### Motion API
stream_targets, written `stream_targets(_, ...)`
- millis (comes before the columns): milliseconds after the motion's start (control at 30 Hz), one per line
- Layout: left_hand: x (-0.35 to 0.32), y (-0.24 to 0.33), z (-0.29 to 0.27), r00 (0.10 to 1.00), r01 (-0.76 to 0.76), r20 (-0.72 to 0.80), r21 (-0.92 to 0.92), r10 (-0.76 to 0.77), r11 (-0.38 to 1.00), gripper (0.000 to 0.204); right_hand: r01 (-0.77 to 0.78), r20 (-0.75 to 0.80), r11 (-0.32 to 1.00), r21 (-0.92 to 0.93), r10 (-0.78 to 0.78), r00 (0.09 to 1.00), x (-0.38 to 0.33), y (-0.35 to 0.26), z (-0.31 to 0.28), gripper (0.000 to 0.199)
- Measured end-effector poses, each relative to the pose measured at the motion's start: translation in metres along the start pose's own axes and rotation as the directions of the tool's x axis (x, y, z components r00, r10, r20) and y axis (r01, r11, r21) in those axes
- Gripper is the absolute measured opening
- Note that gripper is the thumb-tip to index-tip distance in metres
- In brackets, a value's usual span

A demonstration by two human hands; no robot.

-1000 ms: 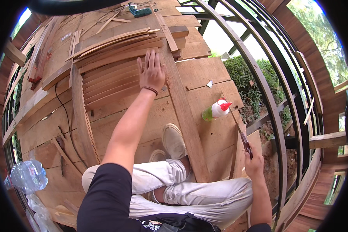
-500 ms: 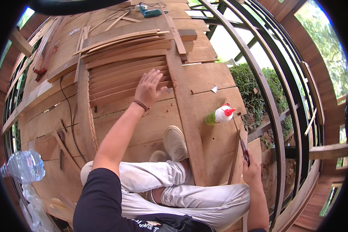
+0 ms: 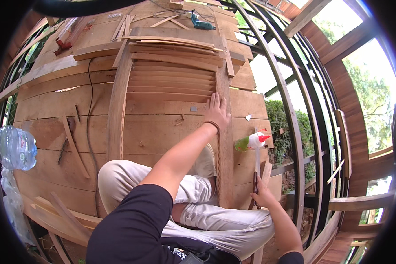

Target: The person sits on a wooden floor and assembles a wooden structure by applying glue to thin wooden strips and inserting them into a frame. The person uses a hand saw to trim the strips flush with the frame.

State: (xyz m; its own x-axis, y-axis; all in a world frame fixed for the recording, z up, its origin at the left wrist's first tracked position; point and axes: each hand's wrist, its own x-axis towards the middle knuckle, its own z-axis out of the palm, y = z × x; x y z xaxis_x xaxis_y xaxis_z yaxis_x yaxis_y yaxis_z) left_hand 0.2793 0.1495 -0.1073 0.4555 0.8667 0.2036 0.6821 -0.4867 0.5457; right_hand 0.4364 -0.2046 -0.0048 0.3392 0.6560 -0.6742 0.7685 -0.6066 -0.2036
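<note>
My left hand [image 3: 217,112] reaches across with its fingers stretched out, resting at the right side rail [image 3: 224,145] of a wooden louvred frame, by the end of the lowest slat. Thin wooden slats [image 3: 171,81] sit in a row between this rail and the left side rail [image 3: 120,105]. On the right, my right hand [image 3: 264,194] is closed round the dark brown handle of a long-bladed knife [image 3: 258,154], its flat grey blade pointing away from me. Beside the blade lies a white and green glue bottle [image 3: 250,142] with a red nozzle.
Loose strips [image 3: 176,42] lie across the frame's far end. A green power drill [image 3: 201,22] rests at the back. Clear plastic bottles [image 3: 15,147] are at the far left, and a black cable [image 3: 89,114] crosses the planks. Dark metal rails [image 3: 290,105] border the right edge.
My left hand has moved from over the slats to the right rail. My right hand has shifted left with the knife, whose blade now shows its flat side. The view has turned.
</note>
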Motion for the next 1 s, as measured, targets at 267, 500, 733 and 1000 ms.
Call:
stream_targets(267, -0.092, 0.048, -0.059, 0.838, -0.143, 0.359, -0.581, 0.410, 0.801, 0.035, 0.150, -0.109, 0.987, -0.063, -0.156, 0.982, 0.012, 0.044, 0.020, 0.104)
stream_targets(500, -0.145, 0.015, -0.046, 0.998, -0.064, -0.038, -0.608, 0.051, 0.791, 0.032, 0.016, 0.082, 0.969, -0.248, 0.005, 0.997, 0.051, 0.016, 0.045, 0.117)
stream_targets(733, -0.176, -0.013, -0.018, 0.878, 0.392, 0.449, -0.468, -0.169, 0.792, 0.032, 0.045, 0.128, 0.923, -0.382, 0.005, 0.992, 0.086, 0.005, 0.072, 0.117)
stream_targets(1000, -0.190, 0.023, -0.005, 0.877, 0.478, 0.360, -0.728, -0.319, 0.491, 0.028, 0.079, -0.253, 0.961, -0.267, -0.149, 0.956, 0.042, -0.008, 0.056, 0.028)
